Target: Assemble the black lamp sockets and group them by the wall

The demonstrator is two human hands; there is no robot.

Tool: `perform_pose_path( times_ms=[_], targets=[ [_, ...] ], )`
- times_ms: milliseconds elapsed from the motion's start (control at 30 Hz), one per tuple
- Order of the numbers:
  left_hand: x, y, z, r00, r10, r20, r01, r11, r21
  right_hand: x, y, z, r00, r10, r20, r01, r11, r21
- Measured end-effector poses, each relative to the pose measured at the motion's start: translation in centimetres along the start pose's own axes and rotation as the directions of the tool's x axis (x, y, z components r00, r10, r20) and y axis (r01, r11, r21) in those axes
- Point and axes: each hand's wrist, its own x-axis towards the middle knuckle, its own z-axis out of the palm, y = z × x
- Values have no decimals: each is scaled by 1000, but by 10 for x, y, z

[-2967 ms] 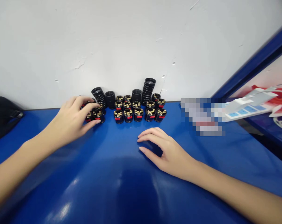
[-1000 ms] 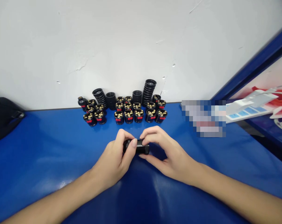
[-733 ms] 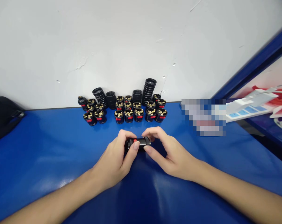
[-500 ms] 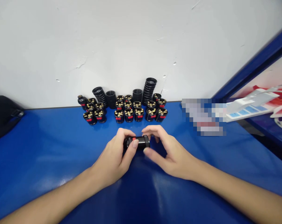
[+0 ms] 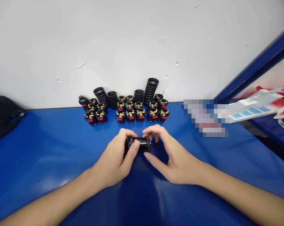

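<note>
My left hand (image 5: 117, 157) is closed around a black electrical connector (image 5: 142, 144) with a red tab, held lying sideways just above the blue table. Thumb and fingers press on its left part. A wider ring forms the connector's right end. Around that end, my right hand (image 5: 170, 153) is curved with thumb and fingers apart, the thumb below the ring and the fingertips behind it. Whether those fingertips touch the ring I cannot tell. Beyond the hands stand several black connector bodies (image 5: 130, 116) with brass terminals and red tabs.
Behind the connector bodies are stacks of black threaded rings (image 5: 151, 91) and shorter black sleeves (image 5: 112, 99), near the white wall (image 5: 123, 40). A black bag (image 5: 5, 117) sits at left. To the right are a blurred-out item (image 5: 203, 119) and a white power strip (image 5: 252, 111).
My right thumb has shifted slightly down, away from the connector's end, and the right fingers slightly up. The end ring appears turned. My left hand keeps its hold.
</note>
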Motion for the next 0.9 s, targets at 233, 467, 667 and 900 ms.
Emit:
perform_pose_path(
  times_ms=[233, 467, 667, 900],
  targets=[
    [-2, 0, 0, 1000, -1, 6, 1, 1000, -8, -1, -1, -1, 999, 30, 43, -30, 1000, -11],
    [0, 0, 0, 999, 39, 2, -39, 999, 21, -1, 0, -3, 1000, -5, 21, 5, 1000, 2],
    [1, -1, 0, 999, 33, 4, -33, 999, 16, 0, 0, -3, 996, -81, 27, 81, 996, 28],
    [-2, -1, -1, 1000, 26, 11, -26, 1000, 4, 0, 2, -3, 999, 17, 37, -19, 999, 41]
  ],
)
